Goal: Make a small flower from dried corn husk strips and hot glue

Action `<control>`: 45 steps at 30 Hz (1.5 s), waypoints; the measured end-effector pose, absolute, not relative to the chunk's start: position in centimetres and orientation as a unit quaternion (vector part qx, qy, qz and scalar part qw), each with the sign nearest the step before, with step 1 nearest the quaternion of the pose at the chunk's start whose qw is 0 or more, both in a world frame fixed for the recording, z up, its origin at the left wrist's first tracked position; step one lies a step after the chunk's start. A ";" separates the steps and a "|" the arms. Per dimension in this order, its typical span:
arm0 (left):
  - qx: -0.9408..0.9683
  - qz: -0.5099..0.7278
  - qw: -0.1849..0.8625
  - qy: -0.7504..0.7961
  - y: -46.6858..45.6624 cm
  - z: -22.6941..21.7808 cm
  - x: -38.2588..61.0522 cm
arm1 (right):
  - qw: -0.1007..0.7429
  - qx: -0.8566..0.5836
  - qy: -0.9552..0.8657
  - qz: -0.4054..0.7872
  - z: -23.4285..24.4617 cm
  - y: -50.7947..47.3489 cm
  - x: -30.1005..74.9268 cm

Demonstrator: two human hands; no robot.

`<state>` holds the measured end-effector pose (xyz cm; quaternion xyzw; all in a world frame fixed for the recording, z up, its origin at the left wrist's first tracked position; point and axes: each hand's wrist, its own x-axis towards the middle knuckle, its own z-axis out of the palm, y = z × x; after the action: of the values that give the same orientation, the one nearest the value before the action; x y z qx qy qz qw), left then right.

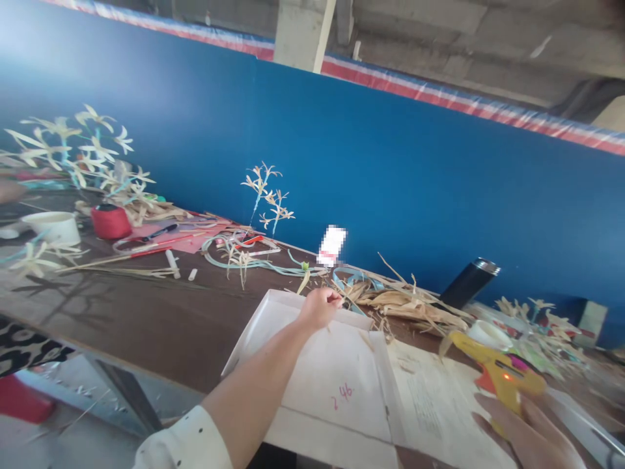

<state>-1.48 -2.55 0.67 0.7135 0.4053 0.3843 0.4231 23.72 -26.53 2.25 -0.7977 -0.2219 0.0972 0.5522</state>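
My left hand [321, 309] is stretched over the far rim of a shallow white cardboard box [312, 378]. Its fingers are pinched together beside scraps of dried husk [405, 305]; whatever they hold, if anything, is too small to make out. At the right, my right hand [534, 426] is around the handle of a yellow hot glue gun [500, 368], whose orange light is on. Below the gun lies a printed paper sheet [434, 397]. Red handwritten digits mark the box's floor.
Pale husk flowers [92, 146] stand at the left near a white cup [53, 228] and a red thread spool [111, 221]. Two flower stems [263, 195] rise by the blue partition [390, 169]. A black flask [469, 283] leans at the right. Another person's hand [10, 191] shows at the left edge.
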 end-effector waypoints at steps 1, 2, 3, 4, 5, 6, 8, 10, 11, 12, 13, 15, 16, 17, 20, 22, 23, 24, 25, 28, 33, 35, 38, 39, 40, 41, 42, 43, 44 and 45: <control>0.711 0.382 0.426 0.409 -2.5 0.6 -1.4 | 0.596 -0.762 -0.213 0.137 3.0 -25.7 22.8; 0.709 0.380 0.430 0.409 -2.4 0.6 -1.4 | 0.614 -0.737 -0.220 0.176 3.9 -24.7 21.9; 0.706 0.382 0.433 0.410 -2.3 0.5 -1.3 | 0.623 -0.724 -0.226 0.191 4.7 -23.7 21.1; 0.702 0.384 0.439 0.409 -2.2 0.4 -1.3 | 0.619 -0.720 -0.240 0.201 5.4 -22.5 20.3; 0.694 0.393 0.447 0.405 -2.1 0.3 -1.3 | 0.612 -0.720 -0.256 0.205 6.0 -21.4 19.6; 0.682 0.402 0.456 0.406 -1.9 0.2 -1.2 | 0.614 -0.708 -0.275 0.213 6.5 -20.2 19.1; 0.653 0.418 0.477 0.415 -1.6 0.0 -1.1 | 0.632 -0.674 -0.299 0.238 7.0 -18.1 18.3; 0.632 0.426 0.486 0.428 -1.2 0.0 -1.1 | 0.649 -0.655 -0.285 0.262 7.1 -16.1 17.8; 0.625 0.428 0.487 0.435 -1.1 0.1 -1.1 | 0.654 -0.647 -0.279 0.276 7.0 -15.3 17.5; 0.620 0.429 0.487 0.441 -0.9 0.1 -1.1 | 0.655 -0.639 -0.279 0.292 6.9 -14.5 17.3; 0.614 0.431 0.487 0.446 -0.8 0.2 -1.1 | 0.653 -0.629 -0.288 0.308 6.7 -13.8 17.1; 0.606 0.436 0.485 0.455 -0.6 0.3 -1.2 | 0.647 -0.608 -0.312 0.338 6.3 -12.8 16.5; 0.603 0.439 0.483 0.458 -0.5 0.4 -1.2 | 0.644 -0.600 -0.320 0.351 6.0 -12.4 16.2; 0.600 0.443 0.482 0.460 -0.4 0.4 -1.2 | 0.642 -0.593 -0.323 0.363 5.7 -12.1 15.9; 0.580 0.462 0.490 0.459 -0.3 0.4 -1.2 | 0.646 -0.571 -0.321 0.391 4.6 -11.7 15.0; 0.554 0.477 0.512 0.451 -0.3 0.5 -1.1 | 0.653 -0.558 -0.321 0.400 3.9 -11.6 14.5; 0.538 0.482 0.531 0.443 -0.3 0.6 -1.1 | 0.657 -0.552 -0.320 0.402 3.6 -11.7 14.3; 0.520 0.486 0.555 0.430 -0.3 0.7 -1.1 | 0.659 -0.547 -0.319 0.406 3.3 -11.7 14.0; 0.500 0.492 0.582 0.411 -0.4 0.8 -1.0 | 0.662 -0.540 -0.318 0.411 3.0 -11.7 13.8; 0.456 0.511 0.653 0.324 -0.8 1.4 -1.1 | 0.675 -0.502 -0.313 0.441 2.4 -11.6 13.1; 0.426 0.507 0.718 0.216 -1.8 2.1 -1.3 | 0.673 -0.447 -0.309 0.502 2.0 -11.5 12.3; 0.446 0.503 0.716 0.189 -2.1 2.2 -1.2 | 0.664 -0.439 -0.317 0.515 2.0 -11.6 12.3; 0.473 0.505 0.702 0.170 -2.4 1.9 -1.0 | 0.655 -0.427 -0.313 0.538 1.8 -11.7 12.3; 0.479 0.504 0.699 0.168 -2.4 1.8 -0.8 | 0.653 -0.424 -0.308 0.547 1.7 -11.8 12.3; 0.483 0.502 0.697 0.167 -2.4 1.7 -0.7 | 0.651 -0.420 -0.303 0.555 1.7 -11.8 12.3; 0.486 0.502 0.696 0.165 -2.3 1.6 -0.6 | 0.649 -0.417 -0.299 0.561 1.6 -11.9 12.4; 0.488 0.502 0.695 0.163 -2.3 1.4 -0.5 | 0.648 -0.414 -0.296 0.566 1.5 -11.9 12.4; 0.492 0.504 0.691 0.161 -2.2 1.3 -0.4 | 0.648 -0.412 -0.293 0.570 1.4 -12.0 12.4; 0.499 0.509 0.682 0.162 -2.1 1.2 -0.4 | 0.649 -0.409 -0.289 0.573 1.4 -12.0 12.4; 0.509 0.513 0.670 0.167 -2.0 1.1 -0.3 | 0.650 -0.408 -0.285 0.575 1.4 -12.0 12.4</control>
<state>-0.33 -2.03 1.08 0.5094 0.1668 0.5135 0.6701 12.35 -12.01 1.37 -0.4079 -0.2852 0.5747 0.6496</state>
